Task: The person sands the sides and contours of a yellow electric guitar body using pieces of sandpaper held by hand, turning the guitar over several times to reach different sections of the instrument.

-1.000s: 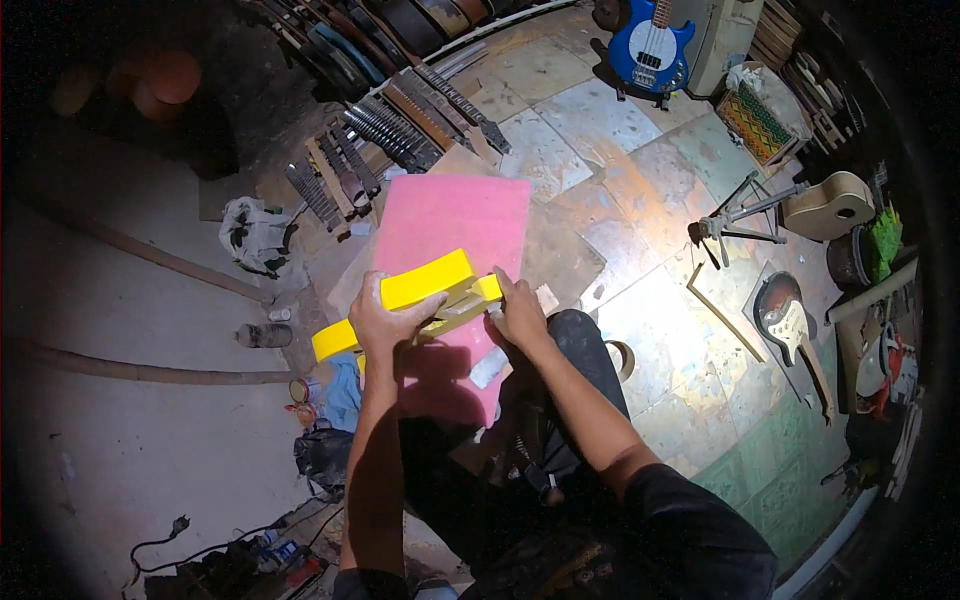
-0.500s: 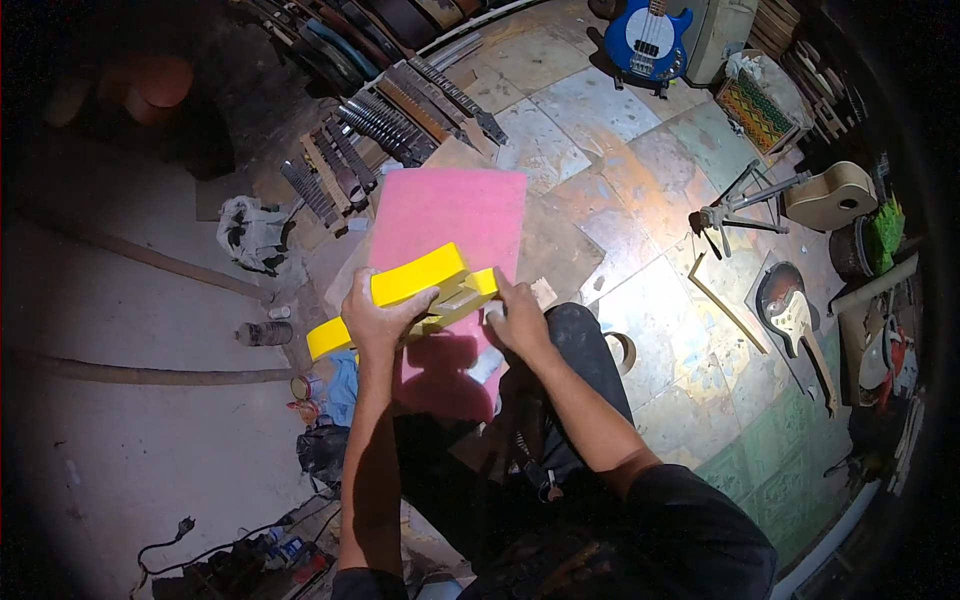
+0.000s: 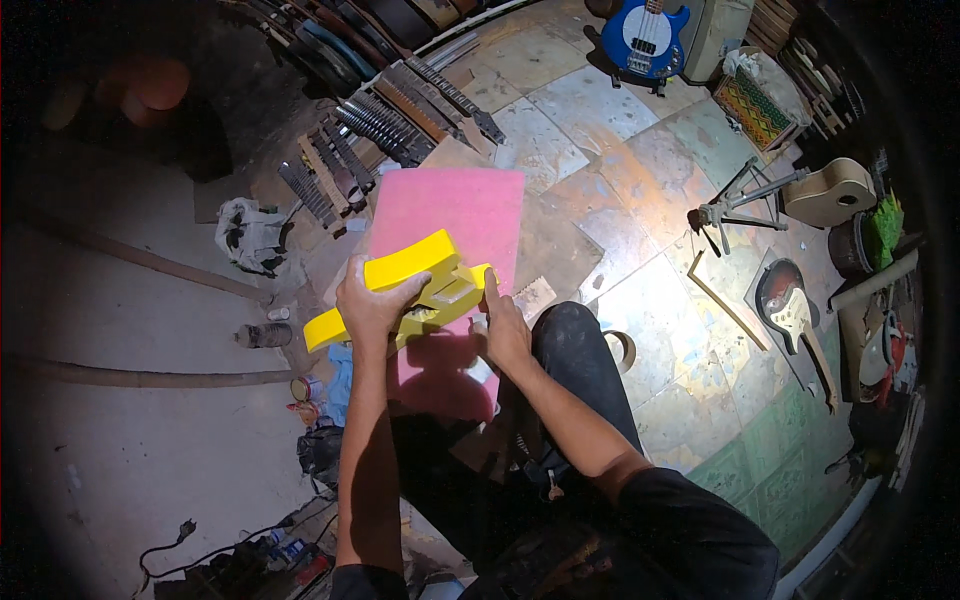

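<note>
A: Watching over the head camera, I note a yellow guitar body (image 3: pixel 410 265) between the hands. What is the left doing?

B: I see the left hand (image 3: pixel 370 305) grasping it firmly, thumb across the near face, remaining fingers mostly hidden. Body tilted, one end jutting out left of that hand.

A: And the right?

B: From here, right hand (image 3: pixel 505 330) has its index finger extended against the body's right end, other fingers curled. I cannot tell whether they pinch anything.

A: Underneath?

B: Pink sheet (image 3: pixel 450 205), below both hands and reaching ahead of them, shadow across its nearer part. Whether the body touches it, I cannot tell.

A: Surroundings, by hand?

B: Ahead of the left, a row of guitar necks (image 3: pixel 385 125). Just below it, beside the forearm, a blue cloth (image 3: pixel 340 385). Near the right hand, a pale notched scrap (image 3: pixel 535 293); further right, past the knee (image 3: pixel 570 325), a brown ring (image 3: pixel 628 350). Well apart, far right, I log a sunburst guitar (image 3: pixel 790 310).
</note>
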`<state>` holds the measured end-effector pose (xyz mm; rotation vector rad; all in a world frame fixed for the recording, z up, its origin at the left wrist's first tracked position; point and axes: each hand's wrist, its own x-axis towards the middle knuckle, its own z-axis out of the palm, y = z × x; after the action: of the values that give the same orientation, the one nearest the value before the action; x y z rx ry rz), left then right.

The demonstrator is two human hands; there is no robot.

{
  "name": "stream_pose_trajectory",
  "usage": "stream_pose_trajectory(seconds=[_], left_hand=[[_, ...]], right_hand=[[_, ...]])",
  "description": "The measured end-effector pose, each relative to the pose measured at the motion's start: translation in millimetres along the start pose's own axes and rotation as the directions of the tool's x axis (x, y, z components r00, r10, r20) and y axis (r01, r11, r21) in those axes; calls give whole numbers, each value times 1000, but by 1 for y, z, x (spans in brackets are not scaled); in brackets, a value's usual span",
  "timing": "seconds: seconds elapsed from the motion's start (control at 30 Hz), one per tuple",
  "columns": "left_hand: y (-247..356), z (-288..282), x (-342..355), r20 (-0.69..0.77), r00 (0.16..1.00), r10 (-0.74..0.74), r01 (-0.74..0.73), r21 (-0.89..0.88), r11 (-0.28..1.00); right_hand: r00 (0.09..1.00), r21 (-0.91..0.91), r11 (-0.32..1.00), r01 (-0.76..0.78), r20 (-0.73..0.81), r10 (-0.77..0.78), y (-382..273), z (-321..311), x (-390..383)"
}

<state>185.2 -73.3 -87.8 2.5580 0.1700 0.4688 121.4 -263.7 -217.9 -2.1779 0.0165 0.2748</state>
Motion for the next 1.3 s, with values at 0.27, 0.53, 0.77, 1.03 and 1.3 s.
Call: stream_pose_trajectory(seconds=[0.27,0.53,0.77,1.03,1.3], left_hand=[[-5,-1,-3,-21,998,55,-54,45,998],[-39,19,-138,-206,923,325,-316,73,946],[-19,19,-195,-160,812,562,-575,-48,817],[-2,4,-183,-92,834,544,-550,-52,834],[-8,8,-173,-112,821,559,-566,-30,824]], right_hand=[[908,284,957,-64,-382,173,27,-5,29],[890,92,967,239,-419,-180,16,4,42],[977,151,988,39,-214,-6,39,2,35],[990,291,957,-8,-130,48,42,-3,35],[990,364,930,-47,-106,92,48,-1,33]])
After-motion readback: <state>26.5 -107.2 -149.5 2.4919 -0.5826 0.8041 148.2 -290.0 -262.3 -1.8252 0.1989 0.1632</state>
